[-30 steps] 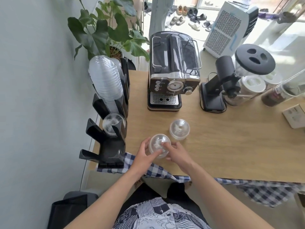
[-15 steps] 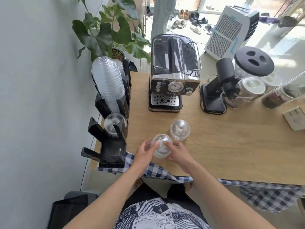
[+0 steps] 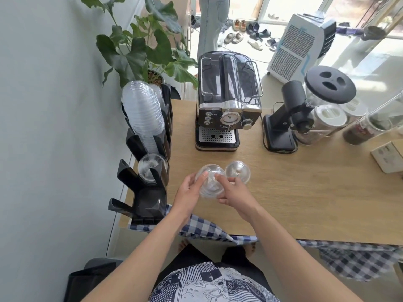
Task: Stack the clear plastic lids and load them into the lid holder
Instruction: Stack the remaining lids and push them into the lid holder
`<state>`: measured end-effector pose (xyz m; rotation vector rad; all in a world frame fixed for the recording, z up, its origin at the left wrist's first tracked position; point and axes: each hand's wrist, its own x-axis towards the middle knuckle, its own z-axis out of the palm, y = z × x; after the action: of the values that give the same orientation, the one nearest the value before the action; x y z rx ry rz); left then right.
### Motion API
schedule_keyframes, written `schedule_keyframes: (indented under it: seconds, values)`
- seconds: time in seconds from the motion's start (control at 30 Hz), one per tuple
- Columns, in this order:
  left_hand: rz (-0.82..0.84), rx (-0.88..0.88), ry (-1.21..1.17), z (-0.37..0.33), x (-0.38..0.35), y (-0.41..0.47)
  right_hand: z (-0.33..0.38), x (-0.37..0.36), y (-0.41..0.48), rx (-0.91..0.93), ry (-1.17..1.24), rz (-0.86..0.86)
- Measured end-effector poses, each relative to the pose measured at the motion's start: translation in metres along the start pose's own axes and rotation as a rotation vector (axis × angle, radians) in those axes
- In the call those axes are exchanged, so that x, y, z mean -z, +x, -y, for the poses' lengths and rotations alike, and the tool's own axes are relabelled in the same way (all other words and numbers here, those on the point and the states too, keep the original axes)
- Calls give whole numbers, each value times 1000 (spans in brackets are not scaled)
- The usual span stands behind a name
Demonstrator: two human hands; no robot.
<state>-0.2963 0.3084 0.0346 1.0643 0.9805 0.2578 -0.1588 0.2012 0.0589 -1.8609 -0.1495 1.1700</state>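
Observation:
A small stack of clear dome lids [image 3: 211,182] is gripped between my left hand [image 3: 189,194] and my right hand [image 3: 236,195], just above the wooden table [image 3: 305,192] near its front edge. Another stack of clear dome lids [image 3: 238,172] rests on the table just behind and right of it, touching my right fingers. The black lid holder [image 3: 148,197] stands along the table's left edge. Its far slot carries a long row of clear lids [image 3: 142,112]; its middle slot holds a few dome lids [image 3: 151,167]; its nearest slot shows no lids.
An espresso machine [image 3: 227,110] stands behind the lids, with a black grinder [image 3: 290,118] and jars [image 3: 327,118] to its right. A potted plant [image 3: 141,49] sits beyond the holder. A checked cloth [image 3: 205,225] hangs over the front edge. A white box [image 3: 388,156] lies far right.
Both hands have kept their grip on the lid stack and shifted slightly toward the second stack, so the two stacks now sit closer together. The view has tilted a little.

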Motion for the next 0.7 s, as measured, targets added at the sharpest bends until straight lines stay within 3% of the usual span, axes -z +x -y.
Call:
schedule_keyframes:
  seconds: [0.27, 0.5, 0.7]
  values:
    - [-5, -235, 110, -62, 1, -30, 58, -4, -27, 206, -58, 6]
    - [-49, -334, 95, -116, 33, -66, 107, -27, -67, 392, -133, 106]
    - [-105, -367, 122, -137, 67, -93, 121, -54, -82, 410, -129, 189]
